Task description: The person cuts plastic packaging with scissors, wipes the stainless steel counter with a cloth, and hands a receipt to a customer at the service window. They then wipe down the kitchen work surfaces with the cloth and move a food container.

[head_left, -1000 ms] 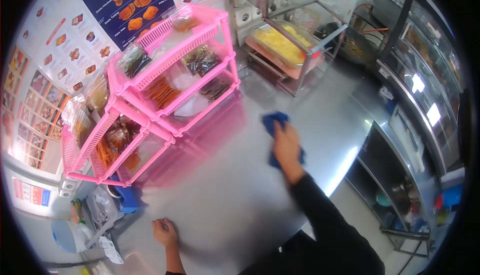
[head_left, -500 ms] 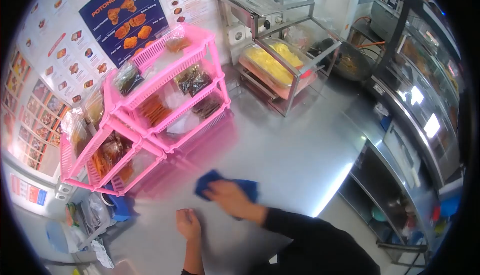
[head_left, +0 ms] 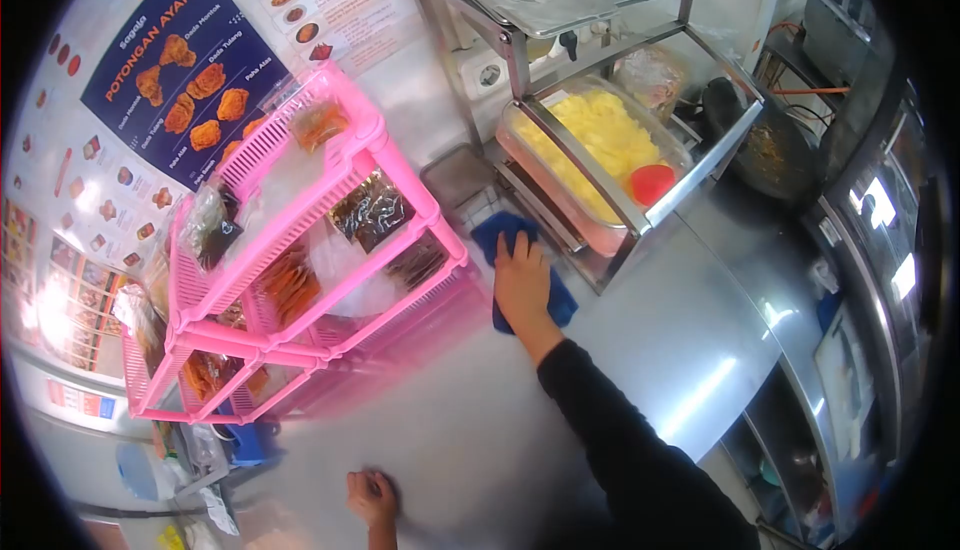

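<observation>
My right hand [head_left: 522, 285] presses a dark blue cloth [head_left: 562, 305] onto the steel counter [head_left: 450, 390], its fingers lying over the fabric. This spot is between the pink plastic rack [head_left: 370, 345] and the metal stand [head_left: 622, 260]. Parts of the cloth stick out beyond the fingertips and beside the wrist. Nearer the counter's front, my left hand [head_left: 372, 498] rests in a loose fist, with nothing visible in it.
Packets of food fill the pink rack's tiers. On the metal stand sits a clear container of yellow food [head_left: 590, 135] with a red scoop-like piece [head_left: 652, 184]. A dark wok [head_left: 765, 150] stands behind it at right. A glass display case [head_left: 880, 240] borders the right side.
My right hand has slid the cloth forward and to the right, into the gap beside the metal stand. The view has shifted; my left hand stays closed near the front.
</observation>
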`<state>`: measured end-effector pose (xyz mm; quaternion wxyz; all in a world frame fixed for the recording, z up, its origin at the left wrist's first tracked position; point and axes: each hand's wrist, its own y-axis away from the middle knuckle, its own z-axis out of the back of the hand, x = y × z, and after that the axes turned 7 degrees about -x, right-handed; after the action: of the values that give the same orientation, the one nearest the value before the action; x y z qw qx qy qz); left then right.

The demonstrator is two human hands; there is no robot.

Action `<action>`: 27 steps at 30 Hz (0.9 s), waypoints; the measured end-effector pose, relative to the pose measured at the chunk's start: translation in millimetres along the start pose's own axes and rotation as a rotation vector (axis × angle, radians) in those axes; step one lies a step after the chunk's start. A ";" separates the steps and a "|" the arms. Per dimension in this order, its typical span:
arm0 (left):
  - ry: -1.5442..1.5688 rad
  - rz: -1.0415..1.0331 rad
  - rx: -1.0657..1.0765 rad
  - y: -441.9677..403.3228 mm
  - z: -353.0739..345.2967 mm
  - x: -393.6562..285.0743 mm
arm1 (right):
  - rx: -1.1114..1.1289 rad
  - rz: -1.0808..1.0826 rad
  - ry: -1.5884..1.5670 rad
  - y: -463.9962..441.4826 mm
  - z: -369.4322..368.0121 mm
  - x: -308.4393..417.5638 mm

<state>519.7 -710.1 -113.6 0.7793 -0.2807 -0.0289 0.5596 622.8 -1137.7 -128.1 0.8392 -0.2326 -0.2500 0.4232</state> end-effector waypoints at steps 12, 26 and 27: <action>-0.021 -0.005 0.027 3.8 -2.5 6.2 | 0.019 0.131 -0.186 -38.3 -33.1 11.2; -0.041 0.017 0.083 2.2 2.3 4.4 | 0.114 -0.096 0.048 47.2 51.6 -20.7; -0.029 -0.001 0.070 1.6 1.2 4.9 | 0.180 -0.117 -0.008 59.5 73.6 -29.4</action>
<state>519.7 -704.9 -114.7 0.7885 -0.2452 -0.0207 0.5637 526.9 -1117.1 -114.1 0.8790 -0.1396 -0.2276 0.3951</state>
